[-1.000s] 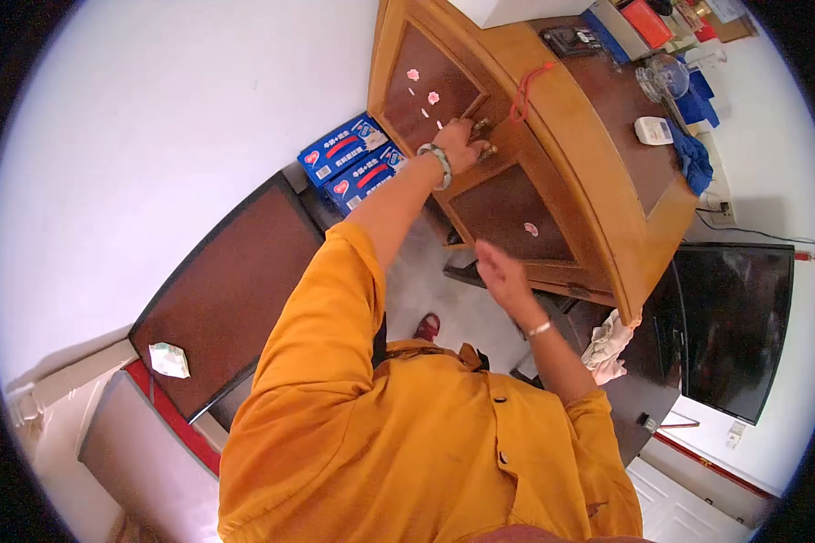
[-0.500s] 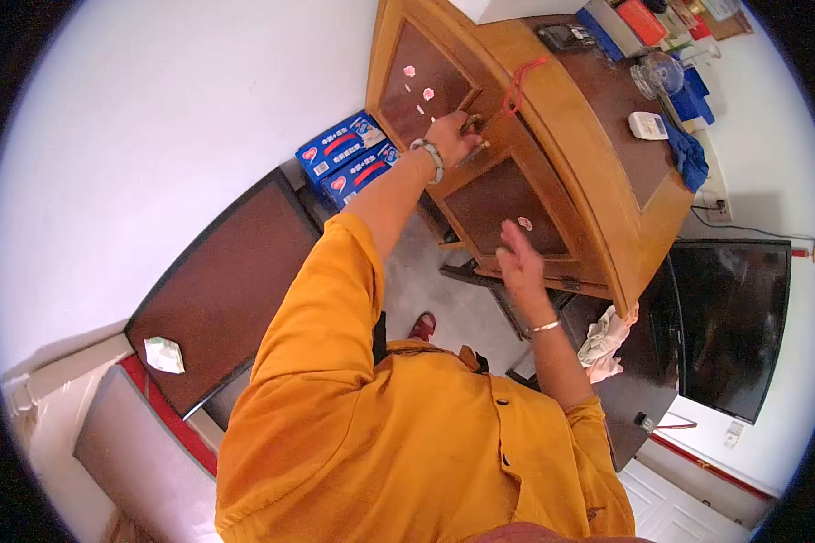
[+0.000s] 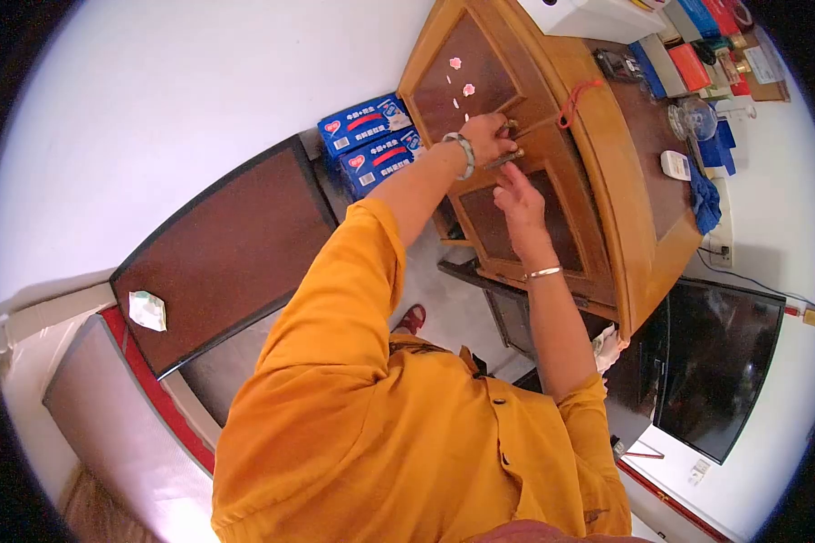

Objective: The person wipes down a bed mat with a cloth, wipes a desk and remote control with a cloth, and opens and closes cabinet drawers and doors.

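Note:
My left hand (image 3: 487, 138), with a beaded bracelet at its wrist, reaches to the doors of the wooden cabinet (image 3: 638, 271). Its fingers are curled at the two metal door handles (image 3: 505, 158), and the exact grip is partly hidden. Just below is my right hand (image 3: 522, 204), a silver bangle on its wrist. Its fingers are partly stretched and the fingertips come close to the lower handle; whether they touch it cannot be told. Both door panels look closed. Pink flower stickers (image 3: 468, 90) mark the upper panel, and a red cord (image 3: 575, 100) hangs at the cabinet's top edge.
Blue cartons (image 3: 380, 163) stand beside the cabinet. A brown table (image 3: 235, 235) carries a small packet (image 3: 148, 310). On the cabinet top lie a white device (image 3: 675, 165), a blue cloth (image 3: 704, 204) and boxes. A black television (image 3: 724, 362) is at the right.
My right hand has moved up toward the handles, its fingers stretching toward them. My left hand stays at the handles. The whole view has shifted and turned slightly.

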A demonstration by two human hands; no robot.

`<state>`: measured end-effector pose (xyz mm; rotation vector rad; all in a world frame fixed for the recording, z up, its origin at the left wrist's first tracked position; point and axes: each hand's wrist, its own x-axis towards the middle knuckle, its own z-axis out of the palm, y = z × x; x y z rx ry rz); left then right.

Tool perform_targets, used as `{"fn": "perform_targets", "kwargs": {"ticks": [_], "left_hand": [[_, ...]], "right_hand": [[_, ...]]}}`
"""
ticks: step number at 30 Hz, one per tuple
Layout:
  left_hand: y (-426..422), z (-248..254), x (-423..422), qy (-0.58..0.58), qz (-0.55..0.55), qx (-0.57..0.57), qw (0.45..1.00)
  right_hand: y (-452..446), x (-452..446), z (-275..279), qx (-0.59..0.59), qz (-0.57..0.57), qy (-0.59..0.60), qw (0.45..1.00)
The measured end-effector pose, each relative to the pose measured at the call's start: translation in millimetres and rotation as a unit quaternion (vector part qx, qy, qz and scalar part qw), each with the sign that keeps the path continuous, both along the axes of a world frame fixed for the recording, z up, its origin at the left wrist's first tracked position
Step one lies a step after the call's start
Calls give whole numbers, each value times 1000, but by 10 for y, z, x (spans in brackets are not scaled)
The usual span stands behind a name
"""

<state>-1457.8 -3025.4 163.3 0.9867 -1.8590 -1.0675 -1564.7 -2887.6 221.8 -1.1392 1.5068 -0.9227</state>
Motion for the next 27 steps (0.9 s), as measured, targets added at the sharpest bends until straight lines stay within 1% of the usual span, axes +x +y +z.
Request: {"fn": "perform_targets", "kwargs": {"ticks": [1,3,5,6,8,11,16,20,24,27], "left_hand": [[-13,-22,-26,-6,-2,-2,1000],[-36,-40,-68,-18,-3,-6,1000],[-31,-58,-70,-5,-3,11,1000],[-23,-60,-66,2,-2,20,1000],[-35,-50,-69,-20,0,3,1000],[-19,-64,-115,-17,15,-12,1000],[-62,-191,-172,8,15,-14,1000],[-48,-105,-177,2,17,-1,1000],[-55,-105,-272,-9,36,4,999],[-56,-108,-283,-17,23,14,999]], "right_hand": [[-17,-66,-120,-15,0,4,1000],[-26,-80,-175,-36,1,12,999],[-1,-76,-200,-49,-2,16,999],[-1,-62,-217,-46,-18,10,999],[-5,13,-224,-41,-50,-2,998],[-40,123,-90,-1,-90,-61,994],[-56,55,-83,9,-75,-54,996],[-84,105,6,13,-58,-27,998],[-112,85,-4,12,-74,-35,997],[-93,115,31,24,-82,-34,996]]}}
